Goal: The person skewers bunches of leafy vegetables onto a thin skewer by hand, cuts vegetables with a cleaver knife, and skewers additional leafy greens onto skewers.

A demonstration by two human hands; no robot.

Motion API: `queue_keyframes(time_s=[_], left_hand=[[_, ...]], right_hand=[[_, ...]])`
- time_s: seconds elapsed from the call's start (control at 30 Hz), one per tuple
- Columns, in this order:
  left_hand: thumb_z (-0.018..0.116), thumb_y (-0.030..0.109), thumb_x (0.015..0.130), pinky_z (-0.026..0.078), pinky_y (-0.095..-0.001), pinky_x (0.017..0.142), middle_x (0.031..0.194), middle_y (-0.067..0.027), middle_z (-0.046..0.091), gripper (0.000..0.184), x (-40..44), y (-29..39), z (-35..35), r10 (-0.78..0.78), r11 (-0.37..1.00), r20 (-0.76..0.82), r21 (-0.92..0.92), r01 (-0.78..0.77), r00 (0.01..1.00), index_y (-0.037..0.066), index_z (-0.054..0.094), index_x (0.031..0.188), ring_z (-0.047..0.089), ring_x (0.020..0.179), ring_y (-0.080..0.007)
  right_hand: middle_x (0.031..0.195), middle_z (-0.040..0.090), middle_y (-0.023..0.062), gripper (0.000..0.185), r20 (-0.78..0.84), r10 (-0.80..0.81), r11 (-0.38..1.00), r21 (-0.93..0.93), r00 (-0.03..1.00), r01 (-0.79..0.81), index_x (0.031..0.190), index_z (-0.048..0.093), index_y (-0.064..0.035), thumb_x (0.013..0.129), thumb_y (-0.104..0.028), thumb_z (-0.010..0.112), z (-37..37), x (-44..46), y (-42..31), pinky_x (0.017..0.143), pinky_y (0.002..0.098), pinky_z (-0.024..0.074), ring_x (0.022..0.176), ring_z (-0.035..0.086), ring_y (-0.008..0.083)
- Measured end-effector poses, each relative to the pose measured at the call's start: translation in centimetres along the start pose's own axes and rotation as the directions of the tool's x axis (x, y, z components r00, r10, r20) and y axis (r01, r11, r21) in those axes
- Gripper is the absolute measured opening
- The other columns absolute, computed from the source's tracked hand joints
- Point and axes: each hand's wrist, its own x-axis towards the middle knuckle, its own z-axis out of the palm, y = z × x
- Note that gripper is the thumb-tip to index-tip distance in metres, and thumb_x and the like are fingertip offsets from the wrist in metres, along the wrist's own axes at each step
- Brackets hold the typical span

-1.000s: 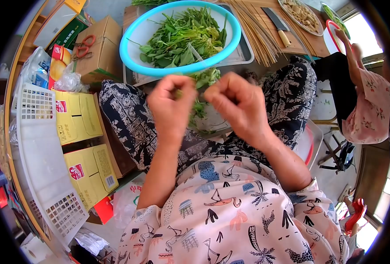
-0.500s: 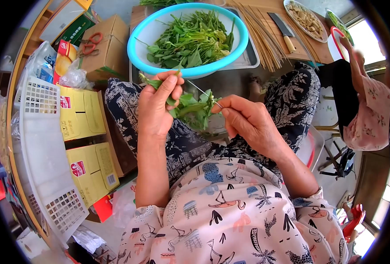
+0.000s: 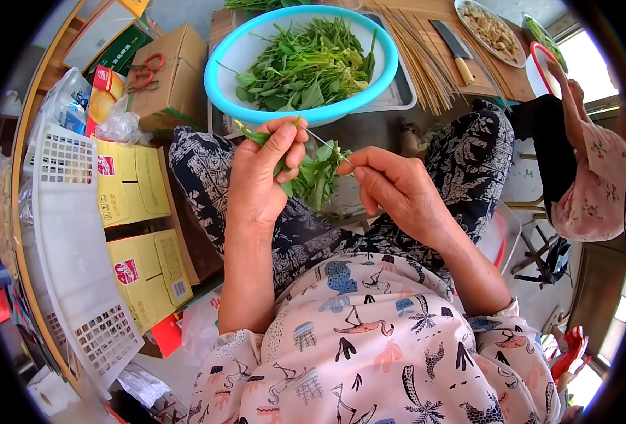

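Note:
My left hand (image 3: 267, 166) is closed around some green leafy stems, with leaf tips showing on both sides of its fingers. My right hand (image 3: 394, 185) pinches the right end of a thin metal skewer (image 3: 318, 140). The skewer slants up and left toward the fingertips of my left hand. A bunch of green leaves (image 3: 316, 180) is threaded on it between my two hands and hangs down. Just beyond my hands is a white basin with a light blue rim (image 3: 300, 116), holding a heap of leafy greens (image 3: 306, 67).
Thin sticks (image 3: 422, 63), a knife (image 3: 455, 53) and a plate of tan pieces (image 3: 489, 34) lie at the back right. Red-handled scissors (image 3: 147, 71) rest on a cardboard box (image 3: 171, 92). Yellow boxes (image 3: 132, 184) and a white plastic basket (image 3: 65, 226) stand left. Another person (image 3: 588, 169) is at right.
Over the last second my hands moved apart, bringing the skewer and leaves into view. In the last half second my left hand shifted slightly right, and the hanging leaves bunched closer together.

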Motion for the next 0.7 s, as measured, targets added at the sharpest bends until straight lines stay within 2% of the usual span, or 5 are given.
queue_keyframes(time_s=[0.53, 0.6, 0.7], left_hand=[[0.063, 0.016, 0.089, 0.027, -0.0172, 0.046, 0.084, -0.0035, 0.062, 0.018, 0.08, -0.18, 0.01, -0.004, 1.000, 0.017, -0.014, 0.004, 1.000, 0.000, 0.064, 0.098, 0.047, 0.061, -0.0048], [0.063, 0.016, 0.089, 0.027, -0.0173, 0.046, 0.084, -0.0035, 0.062, 0.018, 0.08, -0.25, 0.02, -0.005, 1.000, 0.012, -0.015, 0.005, 1.000, 0.000, 0.064, 0.098, 0.047, 0.061, -0.0048], [0.063, 0.016, 0.088, 0.027, -0.0174, 0.046, 0.084, -0.0036, 0.062, 0.018, 0.08, -0.31, -0.02, -0.005, 1.000, 0.006, -0.015, 0.005, 1.000, 0.000, 0.064, 0.098, 0.047, 0.061, -0.0048]], right_hand=[[0.054, 0.045, 0.0018, 0.015, -0.011, -0.001, 1.000, -0.001, 1.000, 0.001, 0.096, 0.059, 0.0024, 0.093, -0.008, 0.047, 0.06, 0.05, 0.18, 0.047, 0.0255, 0.0367, 0.051, 0.042, 0.0072], [0.056, 0.048, 0.0000, 0.020, 0.023, 0.021, 0.999, -0.030, 1.000, -0.021, 0.101, 0.061, 0.0007, 0.095, -0.010, 0.045, -0.11, 0.03, 0.07, 0.051, 0.0222, 0.0379, 0.053, 0.045, 0.0055], [0.055, 0.048, 0.0003, 0.020, 0.017, 0.017, 0.999, -0.034, 1.000, -0.017, 0.100, 0.061, 0.0007, 0.095, -0.010, 0.045, -0.06, 0.01, 0.15, 0.050, 0.0224, 0.0379, 0.052, 0.045, 0.0058]])
